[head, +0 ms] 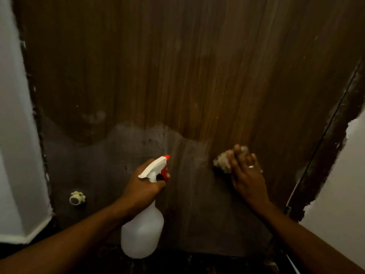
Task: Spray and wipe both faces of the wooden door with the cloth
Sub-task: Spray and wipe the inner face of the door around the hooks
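— How far along?
— The tall dark-brown wooden door (pixel 177 76) is grey and dull low down, so I judge this face part-done. The other face is unseen.
— Hands?
— At six o'clock, the left hand (pixel 146 184) grips the white plastic spray bottle (pixel 142 230). At four o'clock, the right hand (pixel 246 175) presses the crumpled beige cloth (pixel 222 165) to the door with spread fingers.

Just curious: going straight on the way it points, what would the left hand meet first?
Probably the wooden door, just beyond the spray bottle the left hand grips; nothing shows between, depth unclear.

text: none readable | spray bottle (pixel 142 232): no legible label | wooden door (pixel 177 76): no legible marks
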`<state>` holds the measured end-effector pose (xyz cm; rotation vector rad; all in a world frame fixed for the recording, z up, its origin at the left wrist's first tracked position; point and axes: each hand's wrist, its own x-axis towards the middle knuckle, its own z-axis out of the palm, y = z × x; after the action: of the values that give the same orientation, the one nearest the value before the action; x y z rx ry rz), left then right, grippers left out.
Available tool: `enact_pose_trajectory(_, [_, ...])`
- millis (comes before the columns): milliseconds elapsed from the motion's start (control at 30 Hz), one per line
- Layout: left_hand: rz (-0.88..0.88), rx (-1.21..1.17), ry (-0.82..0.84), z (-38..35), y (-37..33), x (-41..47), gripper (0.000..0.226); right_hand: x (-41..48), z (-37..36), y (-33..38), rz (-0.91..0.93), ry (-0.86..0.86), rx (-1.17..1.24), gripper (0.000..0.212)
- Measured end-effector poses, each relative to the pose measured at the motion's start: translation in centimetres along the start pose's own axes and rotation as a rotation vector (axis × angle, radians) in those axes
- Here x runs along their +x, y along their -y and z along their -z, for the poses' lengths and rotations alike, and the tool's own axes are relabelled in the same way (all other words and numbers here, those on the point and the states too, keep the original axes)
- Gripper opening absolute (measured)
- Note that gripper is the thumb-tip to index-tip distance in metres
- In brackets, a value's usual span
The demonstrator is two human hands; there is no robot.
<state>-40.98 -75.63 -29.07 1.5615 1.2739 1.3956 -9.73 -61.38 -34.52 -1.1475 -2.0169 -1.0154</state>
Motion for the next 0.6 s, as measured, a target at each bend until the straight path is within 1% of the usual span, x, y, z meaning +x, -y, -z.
enact_pose_trajectory(67, [-0.017, -0.003, -0.006, 1.4, 0.3, 0.0, 0.05, 3.6, 0.8, 2.4, -0.325, -0.102, 0.123, 0.074])
enact_pose_trajectory(100, [-0.024, -0.001, -0.012, 2.0, 0.5, 0.1, 0.052, 5.7, 0.9, 4.1, -0.434, -0.145, 0.168, 0.073])
enact_pose_trajectory(133, [-0.032, -0.006, -0.027, 2.5, 0.6, 0.2, 0.051, 7.6, 1.1, 5.9, -0.491, -0.177, 0.185, 0.073])
enact_pose_trajectory(167, [-0.035, -0.012, -0.039, 3.2, 0.9, 0.3, 0.048, 9.1, 1.1, 7.9, -0.499, -0.178, 0.19, 0.074])
enact_pose_trajectory(200, [-0.034, -0.015, -0.049, 3.7, 1.1, 0.4, 0.047, 10.1, 1.0, 9.7, -0.44, -0.16, 0.191, 0.075])
enact_pose_trajectory(267, [-0.035, -0.009, -0.056, 4.9, 1.4, 0.4, 0.052, 10.3, -0.1, 12.5, -0.16, -0.097, 0.169, 0.072])
enact_pose_trajectory(300, [-0.038, -0.005, -0.06, 5.5, 1.6, 0.4, 0.053, 9.6, -0.6, 13.2, -0.023, -0.064, 0.136, 0.072])
enact_pose_trajectory(333, [-0.038, -0.007, -0.063, 6.3, 1.7, 0.3, 0.053, 8.7, -0.9, 13.5, 0.072, -0.026, 0.099, 0.076])
enact_pose_trajectory(400, [-0.042, -0.009, -0.067, 7.9, 2.0, 0.2, 0.051, 6.2, -1.2, 12.4, 0.197, 0.041, 0.027, 0.084])
enact_pose_trajectory(433, [-0.048, -0.002, -0.071, 8.8, 2.2, 0.2, 0.051, 5.2, -1.2, 11.4, 0.229, 0.07, 0.001, 0.086])
enact_pose_trajectory(467, [-0.05, 0.002, -0.075, 9.4, 2.3, 0.3, 0.05, 4.6, -0.9, 10.4, 0.205, 0.084, -0.01, 0.086])
enact_pose_trajectory(500, [-0.054, -0.002, -0.083, 10.3, 2.6, 0.3, 0.049, 4.9, -0.5, 9.8, 0.116, 0.081, 0.002, 0.084])
enact_pose_trajectory(533, [-0.059, -0.008, -0.093, 11.0, 2.7, 0.3, 0.047, 5.9, 0.1, 9.6, -0.03, 0.055, 0.038, 0.081])
enact_pose_trajectory(600, [-0.068, -0.01, -0.112, 12.2, 2.8, 0.4, 0.044, 9.9, 1.3, 11.0, -0.326, -0.05, 0.129, 0.077])
